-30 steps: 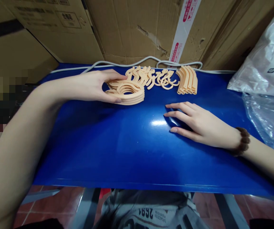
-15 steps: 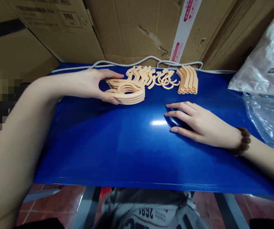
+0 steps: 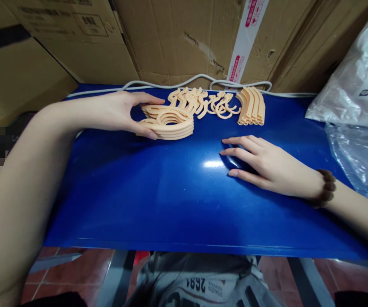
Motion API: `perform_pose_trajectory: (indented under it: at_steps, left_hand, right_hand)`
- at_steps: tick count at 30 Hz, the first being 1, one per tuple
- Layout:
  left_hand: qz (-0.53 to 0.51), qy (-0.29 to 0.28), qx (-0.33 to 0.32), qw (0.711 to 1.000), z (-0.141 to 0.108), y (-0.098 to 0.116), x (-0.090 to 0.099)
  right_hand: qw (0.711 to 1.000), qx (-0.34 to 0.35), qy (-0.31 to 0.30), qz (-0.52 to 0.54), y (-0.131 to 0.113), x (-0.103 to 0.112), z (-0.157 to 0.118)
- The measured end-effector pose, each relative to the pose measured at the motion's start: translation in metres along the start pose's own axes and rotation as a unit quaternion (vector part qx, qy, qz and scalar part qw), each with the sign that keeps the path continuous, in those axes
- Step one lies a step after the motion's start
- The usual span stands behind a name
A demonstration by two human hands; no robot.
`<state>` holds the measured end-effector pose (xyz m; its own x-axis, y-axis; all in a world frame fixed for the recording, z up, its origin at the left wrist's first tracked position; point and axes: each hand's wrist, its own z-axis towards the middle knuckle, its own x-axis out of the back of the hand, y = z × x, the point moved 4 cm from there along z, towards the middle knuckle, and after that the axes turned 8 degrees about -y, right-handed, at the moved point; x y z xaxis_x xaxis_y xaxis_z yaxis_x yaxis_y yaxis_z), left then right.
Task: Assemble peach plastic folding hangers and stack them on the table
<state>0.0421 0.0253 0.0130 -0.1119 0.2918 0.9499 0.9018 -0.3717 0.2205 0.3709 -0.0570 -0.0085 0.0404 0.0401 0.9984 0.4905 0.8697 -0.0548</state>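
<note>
My left hand [image 3: 123, 111] grips the left end of a stack of curved, cream-coloured plastic pieces [image 3: 175, 131], thumb at the near side and fingers at the far side. The stack lies on the blue table [image 3: 158, 200]. Just behind and right of it is a row of wavy cream pieces [image 3: 186, 99]. Several cream hooks [image 3: 224, 104] lie further right, beside a group of curved tube-like pieces [image 3: 252, 106]. My right hand [image 3: 263, 164] rests on the table in front of those tubes, palm down, fingers spread, holding nothing.
Cardboard boxes [image 3: 171, 42] stand along the table's back edge, with a white cable [image 3: 196, 77] in front of them. White plastic packaging [image 3: 346, 85] and a clear plastic bag [image 3: 356, 157] lie at the right.
</note>
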Motion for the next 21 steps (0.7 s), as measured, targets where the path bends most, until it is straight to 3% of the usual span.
perform_pose_trajectory:
  at_steps: [21]
  left_hand:
    - [0.001,0.004,-0.006,1.000,0.0011,-0.0052,-0.0009]
  right_hand:
    - [1.000,0.000,-0.001,-0.001,-0.0001,0.0003,0.0001]
